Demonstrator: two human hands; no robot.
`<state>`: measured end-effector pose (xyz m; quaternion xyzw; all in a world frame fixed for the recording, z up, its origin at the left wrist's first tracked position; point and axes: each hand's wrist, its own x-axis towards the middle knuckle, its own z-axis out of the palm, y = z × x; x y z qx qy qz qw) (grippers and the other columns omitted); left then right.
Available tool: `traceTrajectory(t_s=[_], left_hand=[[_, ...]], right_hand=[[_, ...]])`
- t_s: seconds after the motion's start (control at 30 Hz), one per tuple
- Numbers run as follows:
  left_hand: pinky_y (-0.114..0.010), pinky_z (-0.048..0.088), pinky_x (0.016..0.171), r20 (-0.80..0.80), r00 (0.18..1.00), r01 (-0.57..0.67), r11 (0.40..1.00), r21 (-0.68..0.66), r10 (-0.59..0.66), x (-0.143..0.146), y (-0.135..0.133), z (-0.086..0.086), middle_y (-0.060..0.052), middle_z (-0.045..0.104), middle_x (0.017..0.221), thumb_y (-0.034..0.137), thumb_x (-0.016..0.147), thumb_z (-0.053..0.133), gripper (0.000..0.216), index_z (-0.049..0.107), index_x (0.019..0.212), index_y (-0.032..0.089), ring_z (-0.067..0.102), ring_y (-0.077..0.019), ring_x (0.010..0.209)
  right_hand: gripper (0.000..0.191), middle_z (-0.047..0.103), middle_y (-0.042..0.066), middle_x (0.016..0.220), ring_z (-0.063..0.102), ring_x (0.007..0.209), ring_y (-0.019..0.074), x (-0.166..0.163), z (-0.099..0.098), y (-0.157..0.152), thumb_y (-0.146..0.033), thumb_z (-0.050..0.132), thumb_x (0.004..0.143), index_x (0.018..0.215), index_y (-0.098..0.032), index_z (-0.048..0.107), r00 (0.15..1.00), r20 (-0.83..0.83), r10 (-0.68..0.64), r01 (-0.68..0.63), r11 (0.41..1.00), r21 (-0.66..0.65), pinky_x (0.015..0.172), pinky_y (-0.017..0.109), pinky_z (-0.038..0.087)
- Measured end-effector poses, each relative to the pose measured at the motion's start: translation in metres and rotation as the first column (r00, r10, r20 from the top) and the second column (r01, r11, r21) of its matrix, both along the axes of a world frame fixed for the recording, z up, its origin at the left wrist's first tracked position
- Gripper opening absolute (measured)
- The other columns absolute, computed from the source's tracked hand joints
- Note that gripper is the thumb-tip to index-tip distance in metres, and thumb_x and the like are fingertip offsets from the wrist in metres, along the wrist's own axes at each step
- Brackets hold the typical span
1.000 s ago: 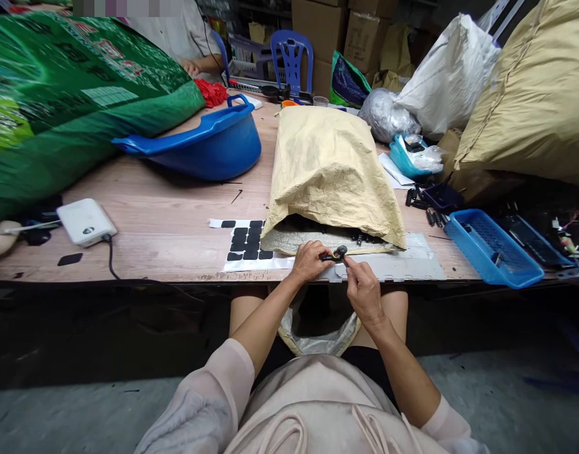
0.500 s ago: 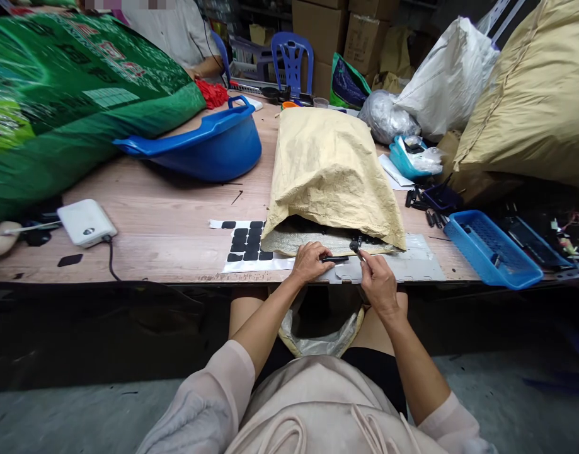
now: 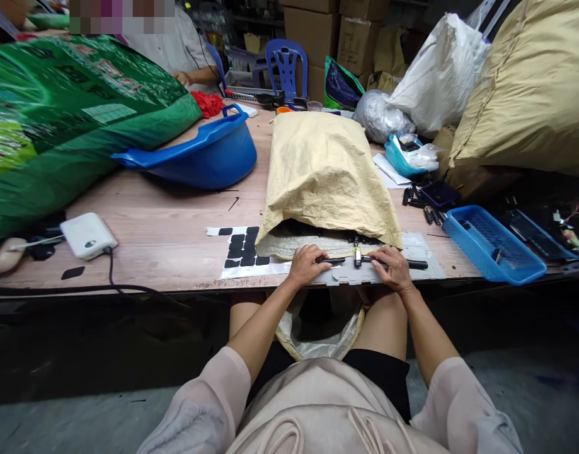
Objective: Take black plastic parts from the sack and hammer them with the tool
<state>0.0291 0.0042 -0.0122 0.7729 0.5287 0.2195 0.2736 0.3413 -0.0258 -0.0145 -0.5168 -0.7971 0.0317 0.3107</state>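
Observation:
My left hand [image 3: 307, 265] rests at the table's front edge, fingers curled round a thin black rod [image 3: 334, 260]. My right hand [image 3: 391, 267] lies a little to the right, fingers closed over another long black part [image 3: 414, 265] that sticks out to the right. Between the hands stands a small black piece with a pale band [image 3: 357, 255]. Just behind them a tan woven sack [image 3: 324, 176] lies open toward me, with several black parts showing in its mouth. A white sheet of black square pads [image 3: 244, 250] lies left of my left hand.
A blue basin [image 3: 204, 151] and a big green sack [image 3: 57, 120] lie at the left, with a white box with a cable [image 3: 87, 234]. A blue tray [image 3: 492, 246] sits at the right under large tan and white bags. Another person sits at the far side. An open bag [image 3: 320, 334] hangs at my knees.
My right hand has moved right and down onto the table, away from the left hand, and now covers a long black part. The left hand keeps the rod.

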Motion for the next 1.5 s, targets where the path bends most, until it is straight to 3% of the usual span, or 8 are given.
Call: traceTrajectory(t_s=[0.17,0.3,0.43,0.63,0.8,0.97,1.1,1.5], left_hand=[[-0.041,0.042,0.097,0.006,1.0,0.02,0.999,0.044,-0.02,-0.001,-0.011,0.009,-0.004,0.071,0.102,0.037,0.095,0.067,0.016,0.077,0.102,0.026,0.06,-0.0258,0.105],[-0.04,0.044,0.096,0.061,0.976,0.2,0.974,0.104,-0.207,-0.001,-0.061,0.012,-0.007,0.073,0.108,0.039,0.101,0.058,0.021,0.072,0.111,0.026,0.063,-0.0247,0.104],[-0.038,0.048,0.088,-0.001,0.925,0.379,0.925,0.0,-0.379,0.004,-0.113,-0.018,-0.006,0.075,0.105,0.037,0.102,0.058,0.018,0.068,0.111,0.026,0.068,-0.0233,0.097],[-0.033,0.053,0.081,-0.192,0.953,0.197,0.961,-0.194,-0.234,0.01,-0.131,-0.057,-0.005,0.074,0.113,0.027,0.098,0.061,0.021,0.065,0.118,0.029,0.072,-0.0231,0.098],[-0.032,0.053,0.084,-0.078,0.968,0.243,0.968,0.067,-0.238,0.005,-0.097,-0.012,-0.007,0.072,0.101,0.034,0.105,0.048,0.023,0.07,0.107,0.027,0.069,-0.0213,0.092],[-0.036,0.052,0.078,-0.112,0.933,-0.33,0.936,0.121,0.343,-0.021,-0.004,0.035,-0.014,0.068,0.115,0.031,0.102,0.047,0.029,0.071,0.115,0.021,0.067,-0.0261,0.092],[-0.041,0.051,0.082,-0.257,0.833,-0.484,0.87,0.092,0.49,-0.031,0.039,0.041,-0.019,0.068,0.116,0.029,0.1,0.047,0.03,0.072,0.11,0.017,0.068,-0.0335,0.099],[-0.051,0.055,0.095,-0.422,0.731,-0.612,0.789,-0.058,0.536,-0.025,0.043,0.048,-0.028,0.072,0.124,0.042,0.094,0.054,0.046,0.073,0.119,0.009,0.07,-0.0438,0.117]], right_hand=[[0.026,0.073,0.006,0.094,0.063,0.091,0.0237,-0.005,0.0,-0.001,-0.035,0.057,0.098,0.1,-0.026,0.081,0.997,-0.012,-0.077,0.076,0.997,-0.024,0.087,0.04,0.053],[0.025,0.072,0.006,0.093,0.063,0.091,0.0233,-0.006,-0.001,-0.001,-0.035,0.057,0.098,0.098,-0.026,0.08,0.996,0.004,-0.092,0.092,0.996,-0.016,0.087,0.039,0.053],[0.024,0.071,0.006,0.093,0.063,0.091,0.0236,-0.006,-0.001,-0.002,-0.035,0.057,0.098,0.098,-0.026,0.08,0.996,0.004,-0.092,0.092,0.996,-0.012,0.087,0.039,0.053],[0.022,0.071,0.006,0.093,0.062,0.09,0.0236,-0.007,-0.001,-0.002,-0.034,0.059,0.097,0.098,-0.026,0.08,0.995,0.011,-0.102,0.103,0.995,-0.017,0.087,0.038,0.052],[0.022,0.071,0.006,0.092,0.062,0.089,0.0237,-0.007,-0.002,-0.001,-0.034,0.059,0.096,0.096,-0.026,0.079,0.995,0.011,-0.1,0.1,0.995,-0.016,0.087,0.038,0.052],[0.022,0.071,0.006,0.091,0.062,0.089,0.0236,-0.008,-0.002,-0.001,-0.035,0.059,0.096,0.094,-0.026,0.079,0.995,-0.004,-0.104,0.104,0.994,-0.013,0.086,0.038,0.052],[0.022,0.071,0.006,0.091,0.061,0.088,0.0233,-0.01,-0.002,-0.001,-0.035,0.058,0.096,0.094,-0.026,0.079,0.993,-0.001,-0.114,0.114,0.993,-0.015,0.085,0.037,0.052],[0.019,0.07,0.005,0.091,0.061,0.088,0.0218,-0.011,-0.005,-0.001,-0.031,0.06,0.096,0.094,-0.024,0.078,0.993,0.027,-0.113,0.112,0.993,0.042,0.085,0.034,0.05]])
